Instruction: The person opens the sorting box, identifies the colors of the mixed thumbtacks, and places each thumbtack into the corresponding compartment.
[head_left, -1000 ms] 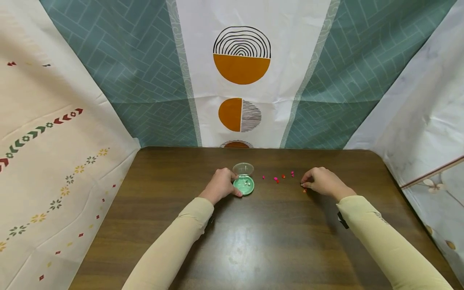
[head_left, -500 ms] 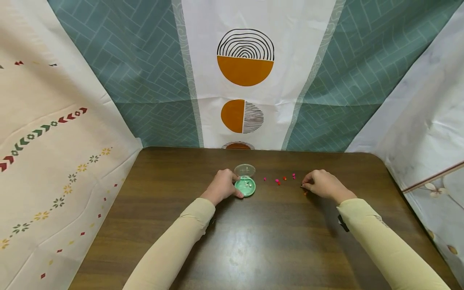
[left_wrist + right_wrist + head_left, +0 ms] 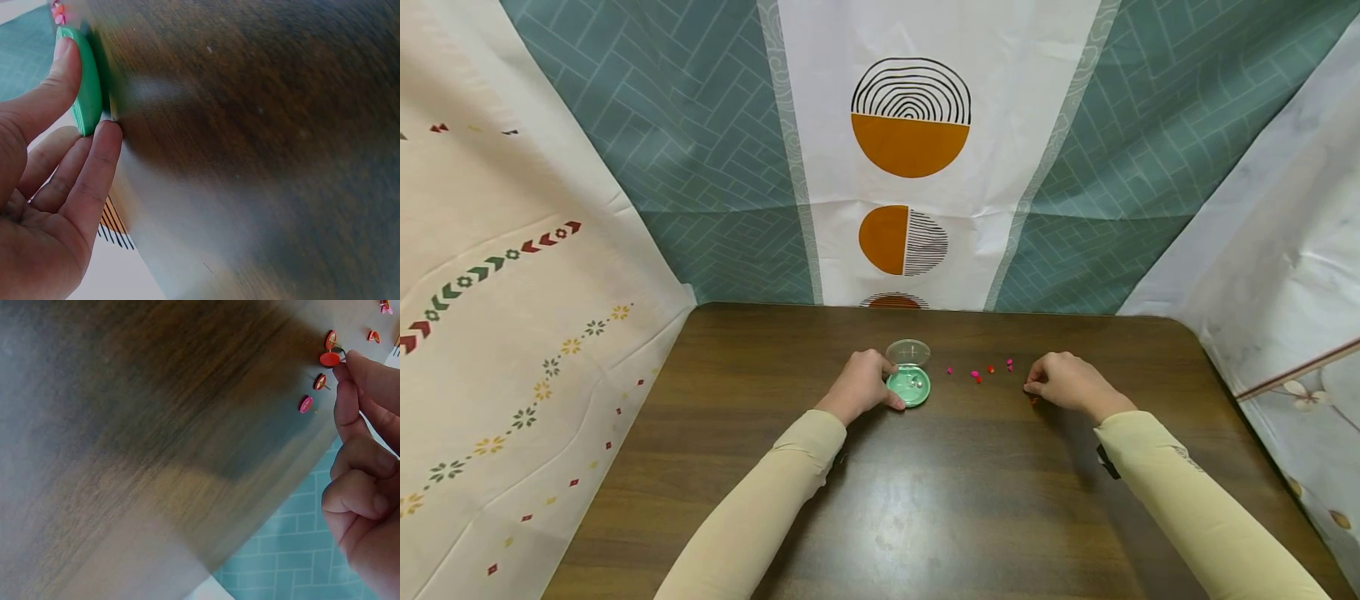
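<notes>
My left hand grips the near-left side of a small round green case, thumb on one edge and fingers at the other. Its clear lid stands open at the back, and a few small pale bits lie inside. In the left wrist view the green case is seen edge-on between thumb and fingers. My right hand is low over the table, thumb and forefinger pinching at the pin of a red thumbtack. Right beside it are another red thumbtack, a dark red one and a pink one.
Between the hands, several pink and red thumbtacks lie scattered on the brown wooden table. A patterned cloth hangs behind the table's back edge, with pale cloths on both sides.
The head view has shifted slightly. My right fingertips have come down a little toward the nearer thumbtacks, now mostly covering them in the head view. My left hand stays on the green case.
</notes>
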Tool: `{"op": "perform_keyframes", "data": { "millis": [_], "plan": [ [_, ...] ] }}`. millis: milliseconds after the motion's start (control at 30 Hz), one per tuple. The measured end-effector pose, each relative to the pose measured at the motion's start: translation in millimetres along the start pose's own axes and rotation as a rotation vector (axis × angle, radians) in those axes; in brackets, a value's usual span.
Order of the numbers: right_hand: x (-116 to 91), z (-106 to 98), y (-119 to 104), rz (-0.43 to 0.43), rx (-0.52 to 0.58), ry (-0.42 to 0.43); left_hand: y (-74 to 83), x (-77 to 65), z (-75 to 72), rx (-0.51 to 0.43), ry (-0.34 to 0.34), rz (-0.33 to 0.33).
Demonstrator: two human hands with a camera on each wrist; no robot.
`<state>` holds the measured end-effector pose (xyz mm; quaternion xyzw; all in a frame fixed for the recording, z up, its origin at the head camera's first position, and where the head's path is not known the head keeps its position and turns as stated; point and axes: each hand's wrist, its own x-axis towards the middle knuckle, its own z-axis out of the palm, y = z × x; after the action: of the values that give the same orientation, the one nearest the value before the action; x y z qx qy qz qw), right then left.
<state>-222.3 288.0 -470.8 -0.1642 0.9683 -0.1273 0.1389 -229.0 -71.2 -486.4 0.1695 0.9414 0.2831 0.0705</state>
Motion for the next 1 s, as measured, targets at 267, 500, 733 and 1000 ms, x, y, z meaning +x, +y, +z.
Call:
{"op": "perform_keyframes", "data": {
  "millis": [267, 500, 733, 1000],
  "plan": [
    [1, 0, 0, -0.009, 0.012, -0.007, 0.4, 0.4, -0.9, -0.005, 0.005, 0.009],
    [1, 2, -2, -0.001, 0.031, -0.017, -0.7, 0.2, 0.2, -0.010, -0.001, -0.008],
    [3, 6, -6, -0.040, 0.111, 0.017, -1.2, -0.9, 0.3, -0.011, -0.005, -0.019],
    [8, 2, -19, -0.081, 0.205, 0.092, 0.2, -0.8, -0.5, -0.016, -0.013, -0.026]
  ]
}}
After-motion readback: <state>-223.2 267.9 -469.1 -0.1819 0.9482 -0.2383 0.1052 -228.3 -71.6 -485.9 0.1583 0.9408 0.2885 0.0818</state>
